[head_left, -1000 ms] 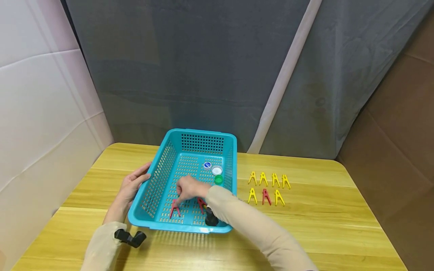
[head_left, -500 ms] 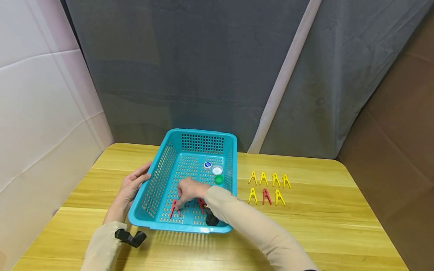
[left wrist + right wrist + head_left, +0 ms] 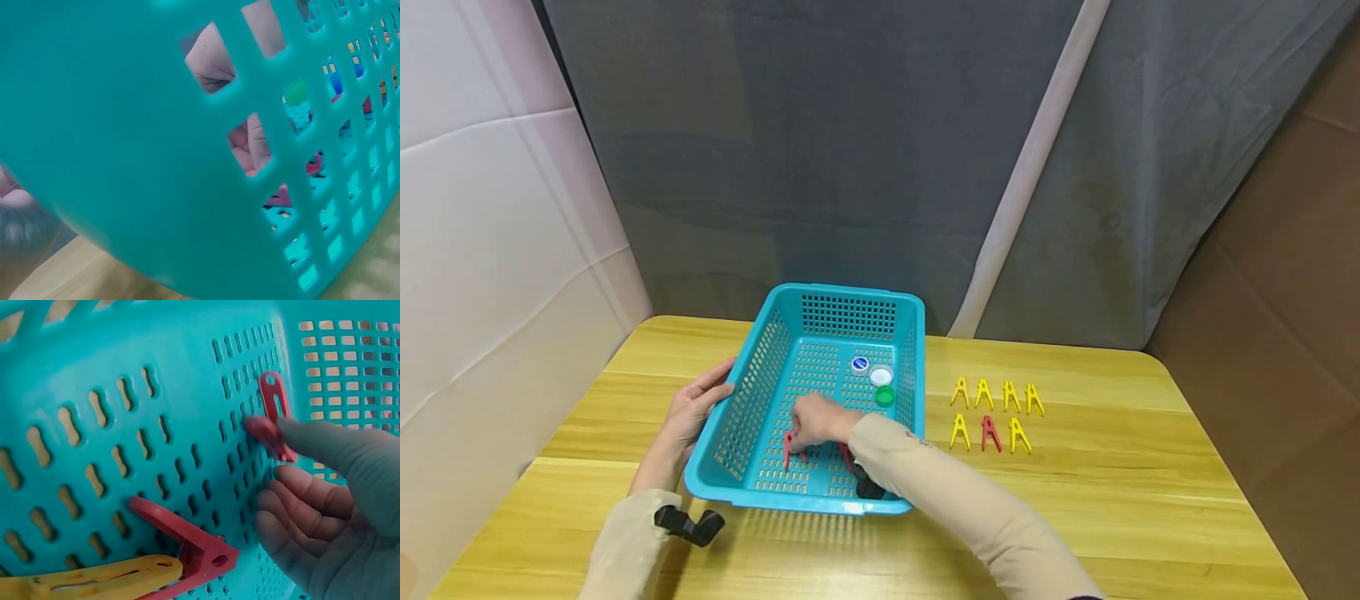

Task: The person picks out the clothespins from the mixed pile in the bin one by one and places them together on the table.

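Creased white fabric wall (image 3: 497,183) stands left | dark grey cloth backdrop (image 3: 820,150) hangs far, crossed by a pale slanting strip (image 3: 1032,175) | creased brown wall (image 3: 1277,267) rises right | yellow wood-grain table (image 3: 1120,500) with rounded far corners gleams near

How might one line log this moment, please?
left hand: holds basket | right hand: touches red clip inside basket | table: yellow clips, another red clip

And there, just beyond and to the right of the right hand's (image 3: 822,418) grip, a slanting line: blue-and-white cap (image 3: 860,365), white cap (image 3: 881,377), green cap (image 3: 885,396) nearest! Below the grip spreads the wood-grain table (image 3: 1097,500). Well past it, a grey backdrop (image 3: 850,167) with its pale strip (image 3: 1033,167), white cloth (image 3: 512,192) far left, brown panel (image 3: 1277,250) far right!
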A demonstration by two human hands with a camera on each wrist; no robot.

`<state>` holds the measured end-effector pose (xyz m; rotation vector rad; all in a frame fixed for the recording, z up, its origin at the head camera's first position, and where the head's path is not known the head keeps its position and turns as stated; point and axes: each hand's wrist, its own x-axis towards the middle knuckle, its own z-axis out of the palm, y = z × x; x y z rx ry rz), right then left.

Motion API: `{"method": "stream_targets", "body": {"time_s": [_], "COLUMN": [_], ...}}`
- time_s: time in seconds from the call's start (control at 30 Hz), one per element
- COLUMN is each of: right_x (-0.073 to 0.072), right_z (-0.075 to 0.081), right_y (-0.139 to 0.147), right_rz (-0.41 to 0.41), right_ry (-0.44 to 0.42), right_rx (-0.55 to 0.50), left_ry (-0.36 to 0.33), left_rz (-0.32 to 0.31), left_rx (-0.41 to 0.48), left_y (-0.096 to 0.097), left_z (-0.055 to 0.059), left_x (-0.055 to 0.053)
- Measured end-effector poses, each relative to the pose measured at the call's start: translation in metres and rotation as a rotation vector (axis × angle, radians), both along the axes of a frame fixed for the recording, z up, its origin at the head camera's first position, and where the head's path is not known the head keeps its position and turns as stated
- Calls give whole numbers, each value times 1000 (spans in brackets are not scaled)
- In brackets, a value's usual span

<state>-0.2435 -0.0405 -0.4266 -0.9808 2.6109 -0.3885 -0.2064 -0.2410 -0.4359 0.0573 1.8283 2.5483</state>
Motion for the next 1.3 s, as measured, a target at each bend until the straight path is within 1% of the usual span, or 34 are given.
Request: {"method": "stream_targets", "body": {"time_s": [0.1,0.27,0.37,0.43,0.6,0.7,0.8,0.93,1.2,1.3], "right_x": [-1,-3,-4,-3,-1,0,1,1,1,0], "right_z": [1,2,0,-2,-4,-4,-4,-3,-4,-5], "right_y": [0,2,2,2,2,2,2,2,3,3], "right_rz": [-13,-12,-19,-25,-46,-49,-45,-46,-86,-87], "right_ry": [32,97,94,73,28,31,44,55,44,61], "right_rx": [-17,-20,-36,-36,45,91,107,109,88,95], "left_ry": [6,13,8,-1,-18,-20,-22,-16,-1,5], "left_rz": [-5,-5,-2,2,10,12,14,11,7,2], "left_rx": [9,0,-10,-13,-25,-38,-43,-36,-28,-17], "left_y": [0,0,0,0,0,0,1,1,1,1], "left_z": [0,0,-1,-1,-2,-2,-2,-2,-2,-3], "left_x": [0,0,0,0,-2,-2,-2,-2,-1,-1]}}
